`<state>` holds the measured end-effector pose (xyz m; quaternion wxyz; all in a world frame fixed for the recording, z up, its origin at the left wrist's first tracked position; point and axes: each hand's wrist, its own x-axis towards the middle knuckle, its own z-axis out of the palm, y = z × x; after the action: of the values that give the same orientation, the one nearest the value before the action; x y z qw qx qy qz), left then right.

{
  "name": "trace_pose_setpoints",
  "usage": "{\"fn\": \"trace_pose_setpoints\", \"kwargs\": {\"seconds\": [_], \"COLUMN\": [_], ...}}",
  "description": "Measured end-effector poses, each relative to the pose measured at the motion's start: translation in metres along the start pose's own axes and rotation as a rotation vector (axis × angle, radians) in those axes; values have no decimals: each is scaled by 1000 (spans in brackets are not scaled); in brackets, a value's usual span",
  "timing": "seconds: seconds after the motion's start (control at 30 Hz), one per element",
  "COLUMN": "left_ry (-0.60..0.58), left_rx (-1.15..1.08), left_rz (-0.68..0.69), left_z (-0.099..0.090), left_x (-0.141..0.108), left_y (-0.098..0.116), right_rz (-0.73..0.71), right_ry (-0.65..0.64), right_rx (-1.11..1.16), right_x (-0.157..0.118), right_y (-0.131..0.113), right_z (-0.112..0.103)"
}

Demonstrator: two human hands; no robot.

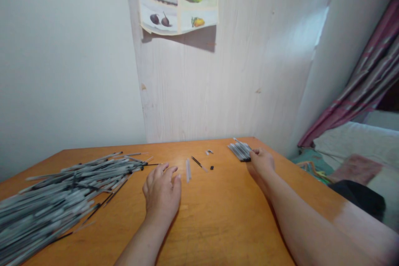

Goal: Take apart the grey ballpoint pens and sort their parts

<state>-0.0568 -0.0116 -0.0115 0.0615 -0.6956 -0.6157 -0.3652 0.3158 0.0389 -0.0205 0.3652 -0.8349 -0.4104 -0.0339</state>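
My left hand is over the middle of the table, palm down, with its fingers loosely bent and apart and nothing in them. Just beyond it lie a pair of clear plastic tubes, a thin black pen refill and a small black cap. To the right, a neat row of clear pens with black ends lies on the table. My right hand is at the right edge of that row, thumb and fingers pinched on a pen there, mostly hidden by the fingers.
A big loose heap of similar pens and parts covers the left of the orange wooden table. Tiny pieces lie near the back edge. Behind stands a wall with fruit pictures; a bed and curtain are at right.
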Motion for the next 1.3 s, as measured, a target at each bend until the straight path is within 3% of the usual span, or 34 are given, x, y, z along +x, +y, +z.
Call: {"fn": "trace_pose_setpoints", "kwargs": {"seconds": [1.3], "left_ry": [-66], "left_rx": [16], "left_rz": [-32], "left_z": [4], "left_x": [1], "left_y": [-1], "right_rz": [100], "right_ry": [-158], "right_rx": [-184], "right_x": [-11], "right_y": [-8], "right_z": [4]}}
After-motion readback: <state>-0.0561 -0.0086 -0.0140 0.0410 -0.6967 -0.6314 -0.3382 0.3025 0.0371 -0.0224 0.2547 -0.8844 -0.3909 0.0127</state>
